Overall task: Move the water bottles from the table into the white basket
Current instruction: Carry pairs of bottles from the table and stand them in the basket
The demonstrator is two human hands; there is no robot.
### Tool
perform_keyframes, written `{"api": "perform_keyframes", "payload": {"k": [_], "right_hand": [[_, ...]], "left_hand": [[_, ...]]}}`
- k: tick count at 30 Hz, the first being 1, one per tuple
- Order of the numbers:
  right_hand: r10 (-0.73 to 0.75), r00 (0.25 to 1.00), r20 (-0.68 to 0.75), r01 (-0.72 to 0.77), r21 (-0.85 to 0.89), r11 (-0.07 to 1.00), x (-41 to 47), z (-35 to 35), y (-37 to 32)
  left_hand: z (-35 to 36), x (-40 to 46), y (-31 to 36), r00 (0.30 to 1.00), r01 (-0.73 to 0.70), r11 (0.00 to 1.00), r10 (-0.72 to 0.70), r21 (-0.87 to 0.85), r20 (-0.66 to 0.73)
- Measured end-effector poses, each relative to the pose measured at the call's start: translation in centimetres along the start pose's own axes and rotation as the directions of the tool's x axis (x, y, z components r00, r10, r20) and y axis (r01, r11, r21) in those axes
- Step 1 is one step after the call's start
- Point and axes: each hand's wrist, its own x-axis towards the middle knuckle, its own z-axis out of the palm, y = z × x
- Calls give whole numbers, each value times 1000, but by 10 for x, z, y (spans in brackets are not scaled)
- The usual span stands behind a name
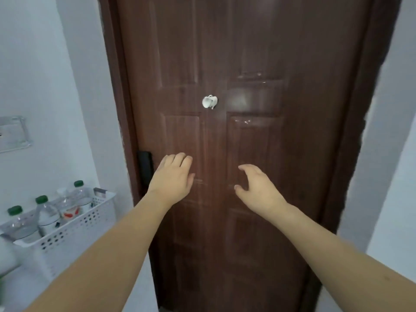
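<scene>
Two bare forearms reach forward and upward from the bottom corners of the view, converging toward the middle. The left hand (173,176) is seen from its back, palm facing away, fingers together and curled slightly at the tips, thumb tucked along the side. The right hand (258,185) sits a little lower and apart from the left, also seen from its back, fingers loosely bent and spread, thumb held out to form a relaxed C shape. Both hands are empty and do not touch.

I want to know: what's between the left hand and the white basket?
In the head view, a black door handle and the door's edge lie between left hand and basket.
</scene>
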Motion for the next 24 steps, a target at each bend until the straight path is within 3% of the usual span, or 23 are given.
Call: {"api": "perform_keyframes", "payload": {"k": [6, 13, 24], "right_hand": [[76, 996, 41, -74, -49, 996, -65, -61, 67], [145, 989, 8, -144, -86, 986, -112, -109, 97], [114, 993, -25, -116, -101, 988, -206, -227, 160]], "left_hand": [[-16, -3, 114, 998, -63, 996, 64, -64, 21], [-18, -6, 193, 993, -65, 979, 82, -191, 80], [-93, -26, 334, 998, -42, 988, 48, -149, 35]]}}
